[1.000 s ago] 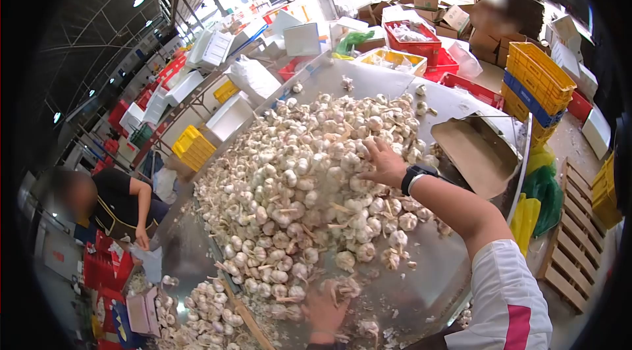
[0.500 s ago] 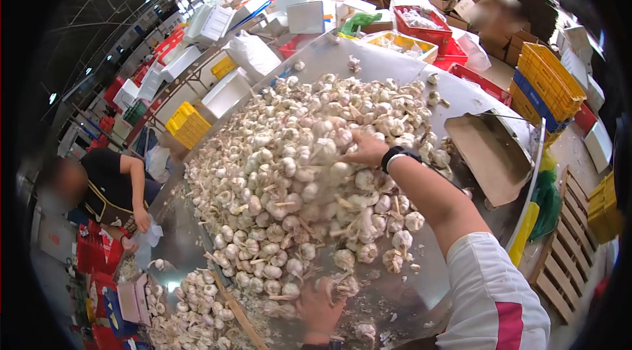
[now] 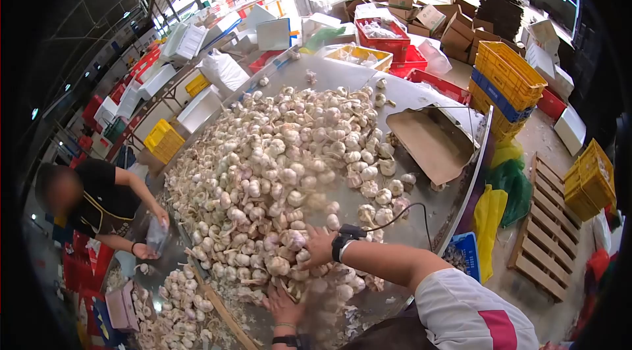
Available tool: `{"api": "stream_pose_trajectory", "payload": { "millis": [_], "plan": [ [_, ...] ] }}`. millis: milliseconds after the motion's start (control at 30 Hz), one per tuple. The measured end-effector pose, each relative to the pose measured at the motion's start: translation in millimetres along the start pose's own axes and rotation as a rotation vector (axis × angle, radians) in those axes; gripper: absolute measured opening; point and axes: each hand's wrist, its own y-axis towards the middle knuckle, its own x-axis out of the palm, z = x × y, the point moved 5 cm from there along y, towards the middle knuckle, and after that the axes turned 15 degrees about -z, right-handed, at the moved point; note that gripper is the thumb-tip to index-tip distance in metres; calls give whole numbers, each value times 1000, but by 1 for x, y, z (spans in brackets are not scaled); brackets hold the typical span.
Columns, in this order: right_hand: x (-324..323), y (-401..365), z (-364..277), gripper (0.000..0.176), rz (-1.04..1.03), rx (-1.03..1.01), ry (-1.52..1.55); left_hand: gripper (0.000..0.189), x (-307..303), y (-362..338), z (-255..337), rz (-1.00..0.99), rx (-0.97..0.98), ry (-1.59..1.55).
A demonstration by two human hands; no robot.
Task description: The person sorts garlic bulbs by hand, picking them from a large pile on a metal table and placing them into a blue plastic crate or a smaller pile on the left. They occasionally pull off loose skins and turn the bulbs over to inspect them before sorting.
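Pulled back from high on the heap, my right hand [image 3: 318, 246] now lies at the near edge of the garlic pile [image 3: 283, 152], close above my left hand [image 3: 284, 304], where a second ago it was stretched far out across the bulbs. Its fingers [image 3: 308, 248] are loosely spread and bent over the bulbs, pinching none of them, with the black wristwatch [image 3: 343, 242] just behind them. My left hand lies palm down at the foot of the pile, directly below my right fingers. Its fingertips are lost among blurred bulbs, so I cannot tell whether they are spread or closed.

The garlic starts under both sets of fingers and rises away from them, covering most of the metal table [image 3: 421, 218]. Right of my right fingers, a few stray bulbs sit on bare metal, and a thin black cable [image 3: 411, 206] loops over the steel behind the watch. Farther off on that side, a flattened cardboard box [image 3: 428, 146] lies at the table's edge. Beyond it stand stacked yellow crates [image 3: 510, 73], and a wooden pallet [image 3: 546, 238] lies on the floor.

Left of my left fingers, past a wooden divider [image 3: 220, 307], lies a smaller heap of garlic [image 3: 174, 297]. Beyond that heap, a co-worker [image 3: 99, 198] in a dark top holds a clear plastic bag [image 3: 157, 235].
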Motion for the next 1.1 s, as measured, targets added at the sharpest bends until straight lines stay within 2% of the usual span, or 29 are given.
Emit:
{"api": "stream_pose_trajectory", "payload": {
  "millis": [100,167,233,267,300,333,367,400,433,467,500,533,567,600,633,667,700,767,800,833,933,1033,1100],
  "plan": [
    [31,-11,-18,104,-33,4,-107,126,19,-13,-25,-9,-10,125],
    [50,-21,-27,106,-44,-57,-80,122,25,-23,-38,22,23,121],
    [61,-50,-33,104,-156,-214,-72,122,26,-31,-44,-61,-4,91],
    [71,-51,-27,95,-230,-349,-1,117,26,-37,-45,-79,7,56],
    [67,-65,-19,86,-144,-600,57,117,20,-43,-41,-85,-10,45],
    [41,-92,-5,77,-93,-579,100,115,13,-47,-38,-127,-34,-71],
    [8,-114,15,71,-127,-371,139,113,11,-49,-36,-167,-57,-188],
    [-6,-116,58,62,170,-325,211,111,9,-52,-34,-82,-27,-335],
    [-35,-142,88,64,337,-154,361,111,6,-53,-25,-88,-38,-346],
    [-55,-156,121,68,632,-101,146,109,-5,-54,-6,1,42,-325],
    [-70,-166,156,76,660,86,-11,107,-12,-54,12,92,121,-303],
    [-78,-171,190,75,727,241,-132,106,-6,-45,26,99,193,-268],
    [-82,-175,213,74,794,396,-252,106,-9,-42,48,100,183,-277],
    [-84,-177,220,74,789,390,-260,106,-10,-37,74,-3,99,-144],
    [-83,-178,233,73,704,500,-186,107,-8,-31,88,-104,21,-9],
    [-84,-181,247,72,621,617,-111,108,11,-15,81,-44,17,57],
    [-85,-179,259,72,625,635,-114,109,25,-5,73,23,10,128],
    [-78,-165,288,65,483,616,76,110,13,-2,80,-97,-79,63],
    [-82,-172,289,55,542,582,33,112,10,-3,82,-123,-107,69],
    [-84,-178,298,55,540,605,40,113,16,-1,76,-101,-100,30],
    [-95,-188,312,31,505,544,12,116,23,-3,69,-135,-117,123],
    [-107,-196,335,32,517,574,-48,117,24,-2,69,-141,-138,129],
    [-131,-214,344,29,665,612,-163,117,25,-1,70,-159,-143,126]
  ]
}}
